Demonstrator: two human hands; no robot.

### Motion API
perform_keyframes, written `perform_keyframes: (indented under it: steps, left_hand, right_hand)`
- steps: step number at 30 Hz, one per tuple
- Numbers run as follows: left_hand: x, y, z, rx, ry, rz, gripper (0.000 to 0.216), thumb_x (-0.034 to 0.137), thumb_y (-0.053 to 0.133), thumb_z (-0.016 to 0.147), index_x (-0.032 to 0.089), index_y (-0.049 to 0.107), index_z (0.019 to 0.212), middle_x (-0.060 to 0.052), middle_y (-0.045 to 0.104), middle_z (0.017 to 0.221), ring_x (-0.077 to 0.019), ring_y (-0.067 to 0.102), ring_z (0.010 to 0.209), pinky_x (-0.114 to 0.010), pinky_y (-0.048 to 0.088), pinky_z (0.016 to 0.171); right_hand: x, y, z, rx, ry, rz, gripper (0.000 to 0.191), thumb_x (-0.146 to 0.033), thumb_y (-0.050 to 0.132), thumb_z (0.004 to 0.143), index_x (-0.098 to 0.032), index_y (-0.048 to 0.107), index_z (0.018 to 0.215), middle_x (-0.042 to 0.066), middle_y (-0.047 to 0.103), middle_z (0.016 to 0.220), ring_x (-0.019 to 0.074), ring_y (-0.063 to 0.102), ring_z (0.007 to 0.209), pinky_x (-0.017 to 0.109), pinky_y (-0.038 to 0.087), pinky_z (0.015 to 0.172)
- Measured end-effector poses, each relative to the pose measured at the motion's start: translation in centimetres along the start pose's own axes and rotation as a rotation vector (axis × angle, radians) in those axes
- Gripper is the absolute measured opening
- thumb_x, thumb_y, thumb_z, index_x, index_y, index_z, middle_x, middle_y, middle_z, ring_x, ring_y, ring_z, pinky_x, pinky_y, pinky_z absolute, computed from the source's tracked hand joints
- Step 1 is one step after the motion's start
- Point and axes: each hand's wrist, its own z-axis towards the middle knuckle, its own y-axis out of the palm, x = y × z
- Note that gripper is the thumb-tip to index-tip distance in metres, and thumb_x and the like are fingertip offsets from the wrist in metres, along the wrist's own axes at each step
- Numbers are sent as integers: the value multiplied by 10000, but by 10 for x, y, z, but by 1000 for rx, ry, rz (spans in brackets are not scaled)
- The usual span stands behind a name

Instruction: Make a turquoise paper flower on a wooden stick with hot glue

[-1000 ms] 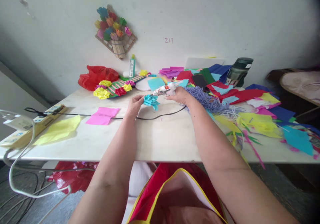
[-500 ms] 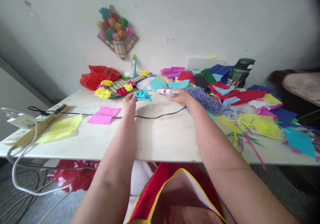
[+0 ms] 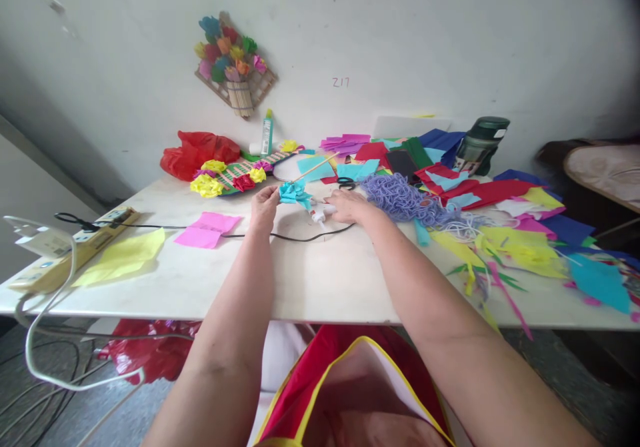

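Observation:
My left hand [image 3: 263, 207] pinches a light-blue paper flower [image 3: 294, 193] fixed on a thin wooden stick [image 3: 316, 166], holding it just above the white table [image 3: 310, 274]. My right hand [image 3: 346, 207] lies low on the table beside the flower. Its fingers are closed over a white glue gun [image 3: 317, 216], which rests on the tabletop with its nozzle toward me. The gun's black cord [image 3: 280, 236] runs left across the table.
Black-handled scissors [image 3: 345, 182], purple yarn [image 3: 400, 198] and heaps of coloured paper [image 3: 500, 227] fill the right side. Pink paper [image 3: 205, 229], yellow paper [image 3: 120, 258] and a power strip [image 3: 75, 247] lie left. A flower-covered board [image 3: 234, 176], glue bottle [image 3: 267, 132] and green flask [image 3: 481, 143] stand behind.
My right hand has brought the glue gun down from beside the flower onto the table. My left hand still holds the flower, now turned so its stick points back right.

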Motion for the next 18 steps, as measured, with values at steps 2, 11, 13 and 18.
perform_keyframes:
  steps: [2,11,13,18]
  left_hand:
    - [0,1,-1,-28,-5,-5,475,560,845,499,153,699,697,-16,646,621,-144,598,652,-287,499,698]
    - [2,4,-7,-248,-21,81,439,539,839,570,156,720,747,-24,660,671,-144,575,649,-280,461,677]
    - [2,5,-8,-289,-19,94,436,538,834,581,154,729,758,-30,666,675,-146,571,643,-278,456,666]
    - [2,7,-9,-370,-39,88,462,552,848,554,154,728,758,-36,674,687,-146,575,645,-279,457,669]
  right_hand:
    - [-1,-8,-3,117,39,-4,392,-287,530,856,-192,712,1190,132,656,1279,306,540,1219,384,431,984]
    - [-3,-25,-6,521,-32,-2,420,-351,448,949,-163,664,1256,150,645,1273,315,479,1205,464,284,1045]
    - [-4,-23,-4,427,-30,22,403,-327,414,968,-176,682,1228,134,688,1221,292,530,1172,441,302,1034]
    - [-6,-23,-4,236,24,65,402,-334,369,997,-233,714,1177,87,724,1203,251,632,1105,358,393,922]
